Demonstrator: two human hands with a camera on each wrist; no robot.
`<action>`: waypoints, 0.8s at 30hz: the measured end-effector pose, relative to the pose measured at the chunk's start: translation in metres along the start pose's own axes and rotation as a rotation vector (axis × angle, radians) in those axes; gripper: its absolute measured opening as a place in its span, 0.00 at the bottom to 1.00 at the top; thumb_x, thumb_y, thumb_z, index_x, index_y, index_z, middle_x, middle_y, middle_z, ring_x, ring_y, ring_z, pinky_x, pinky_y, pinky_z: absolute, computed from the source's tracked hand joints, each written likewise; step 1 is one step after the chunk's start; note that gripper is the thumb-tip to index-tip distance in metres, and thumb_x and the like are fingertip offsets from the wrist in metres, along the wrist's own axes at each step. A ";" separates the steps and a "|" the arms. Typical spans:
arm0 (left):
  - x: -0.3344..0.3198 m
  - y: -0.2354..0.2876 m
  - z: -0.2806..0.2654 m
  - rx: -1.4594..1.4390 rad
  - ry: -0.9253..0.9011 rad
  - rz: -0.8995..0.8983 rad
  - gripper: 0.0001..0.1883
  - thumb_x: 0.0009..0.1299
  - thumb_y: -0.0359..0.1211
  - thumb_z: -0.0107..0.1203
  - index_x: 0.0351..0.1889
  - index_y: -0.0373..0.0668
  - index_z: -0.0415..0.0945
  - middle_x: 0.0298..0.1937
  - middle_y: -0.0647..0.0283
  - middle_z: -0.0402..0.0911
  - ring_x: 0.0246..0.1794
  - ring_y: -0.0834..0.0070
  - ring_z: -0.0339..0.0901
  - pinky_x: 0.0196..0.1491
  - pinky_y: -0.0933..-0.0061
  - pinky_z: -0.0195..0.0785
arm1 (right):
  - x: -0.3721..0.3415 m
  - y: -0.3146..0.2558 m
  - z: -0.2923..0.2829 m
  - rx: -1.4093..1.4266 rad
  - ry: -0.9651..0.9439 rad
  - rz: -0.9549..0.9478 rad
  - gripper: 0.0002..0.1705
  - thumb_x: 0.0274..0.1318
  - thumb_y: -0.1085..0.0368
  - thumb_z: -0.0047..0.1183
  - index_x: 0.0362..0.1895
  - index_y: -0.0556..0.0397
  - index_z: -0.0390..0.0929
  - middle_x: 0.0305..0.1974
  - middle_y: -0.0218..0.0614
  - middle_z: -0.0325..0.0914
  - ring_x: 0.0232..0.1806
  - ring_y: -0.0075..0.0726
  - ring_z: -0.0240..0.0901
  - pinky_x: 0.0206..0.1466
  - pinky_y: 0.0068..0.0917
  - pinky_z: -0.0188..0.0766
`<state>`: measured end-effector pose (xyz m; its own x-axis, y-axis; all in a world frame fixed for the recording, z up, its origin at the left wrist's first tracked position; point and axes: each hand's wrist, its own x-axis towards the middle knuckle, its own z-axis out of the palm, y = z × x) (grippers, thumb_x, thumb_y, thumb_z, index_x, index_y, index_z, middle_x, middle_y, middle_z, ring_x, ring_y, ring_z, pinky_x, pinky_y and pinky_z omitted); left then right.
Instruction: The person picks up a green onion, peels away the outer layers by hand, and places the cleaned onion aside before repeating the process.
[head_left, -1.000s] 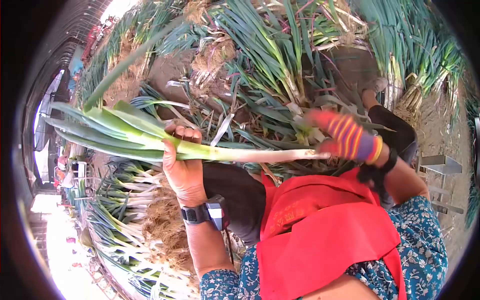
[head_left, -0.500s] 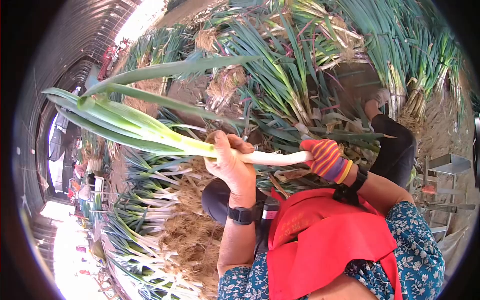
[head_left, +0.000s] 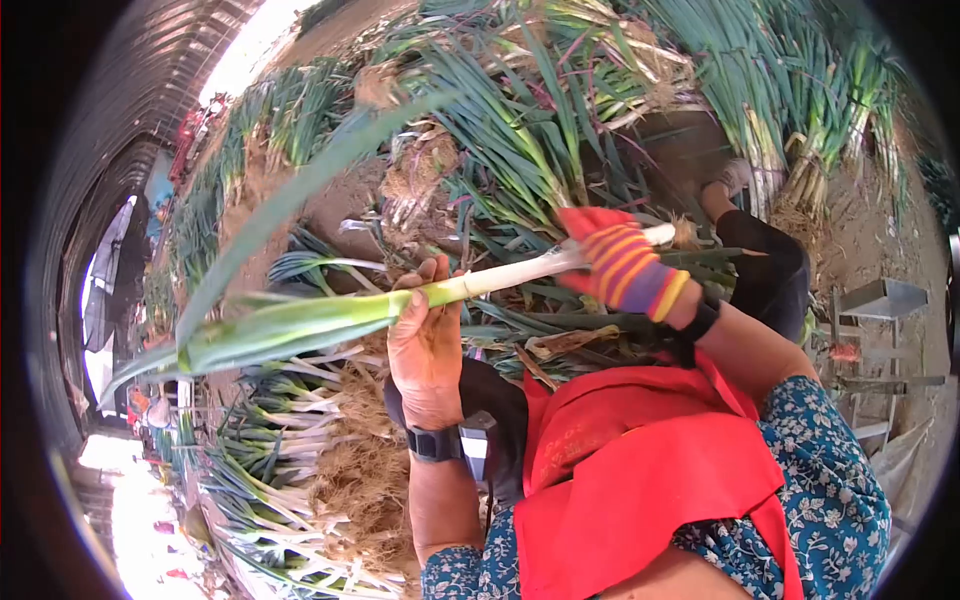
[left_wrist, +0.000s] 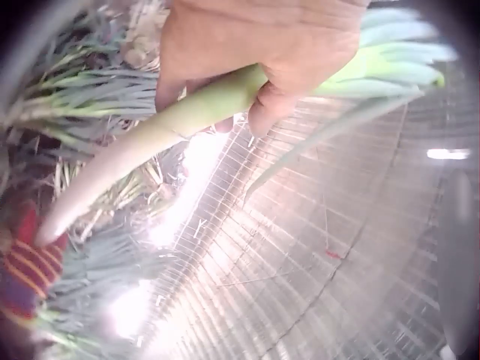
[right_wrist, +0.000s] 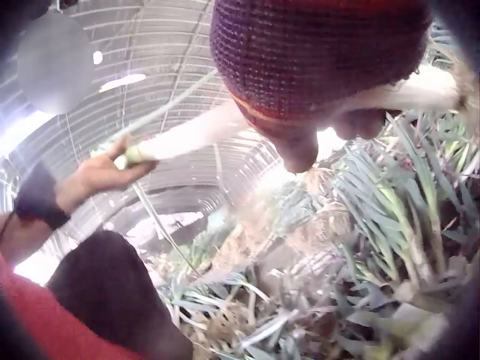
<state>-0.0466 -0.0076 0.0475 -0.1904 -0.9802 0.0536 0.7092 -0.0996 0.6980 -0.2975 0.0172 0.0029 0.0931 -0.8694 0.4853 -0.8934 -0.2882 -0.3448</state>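
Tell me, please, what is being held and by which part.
A green onion: the left hand grips its pale-green neck; the gloved right hand grips its white shank near the roots.

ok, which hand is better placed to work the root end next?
Probably the right hand: it grips the leek near its roots, while the left hand holds it farther off, by the green leaves.

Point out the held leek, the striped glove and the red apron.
Leek (head_left: 512,273): head view, on its pale stalk.
Striped glove (head_left: 628,264): head view, on the striped back.
Red apron (head_left: 650,475): head view, on the middle of its front cloth.
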 end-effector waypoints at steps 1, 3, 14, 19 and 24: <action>-0.002 -0.007 0.007 0.020 0.003 -0.025 0.14 0.63 0.29 0.58 0.46 0.41 0.73 0.53 0.59 0.75 0.61 0.63 0.66 0.66 0.52 0.54 | 0.011 -0.016 -0.003 0.068 0.130 -0.165 0.41 0.35 0.51 0.62 0.57 0.52 0.65 0.45 0.42 0.72 0.48 0.48 0.69 0.49 0.42 0.62; -0.007 -0.022 0.005 0.044 0.018 -0.068 0.14 0.62 0.30 0.59 0.46 0.42 0.73 0.54 0.60 0.75 0.61 0.64 0.67 0.65 0.53 0.54 | 0.029 -0.057 -0.010 0.098 0.289 -0.284 0.31 0.41 0.59 0.52 0.54 0.53 0.64 0.43 0.44 0.70 0.47 0.49 0.67 0.50 0.46 0.61; -0.033 -0.007 0.003 0.192 0.093 -0.063 0.14 0.62 0.37 0.61 0.43 0.42 0.75 0.45 0.61 0.75 0.51 0.68 0.71 0.54 0.53 0.65 | -0.001 0.015 0.076 -0.082 -0.172 -0.151 0.05 0.43 0.62 0.47 0.23 0.47 0.68 0.13 0.35 0.69 0.13 0.43 0.67 0.15 0.44 0.60; -0.027 0.024 -0.013 0.185 0.015 -0.018 0.14 0.64 0.37 0.59 0.45 0.41 0.74 0.46 0.60 0.75 0.52 0.66 0.71 0.55 0.50 0.67 | -0.033 0.074 0.042 -0.163 -0.280 -0.052 0.20 0.42 0.54 0.58 0.41 0.49 0.75 0.28 0.39 0.77 0.34 0.47 0.75 0.32 0.45 0.67; -0.018 0.029 -0.007 0.111 0.008 -0.059 0.13 0.66 0.36 0.56 0.45 0.43 0.73 0.47 0.60 0.76 0.55 0.65 0.70 0.57 0.48 0.65 | -0.014 0.021 -0.005 0.276 -0.222 -0.072 0.39 0.42 0.48 0.62 0.57 0.53 0.68 0.37 0.47 0.77 0.34 0.52 0.76 0.36 0.37 0.72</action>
<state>-0.0178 0.0062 0.0619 -0.2239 -0.9746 0.0044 0.6172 -0.1383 0.7746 -0.3199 0.0252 -0.0069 0.2718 -0.9003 0.3399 -0.7315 -0.4228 -0.5349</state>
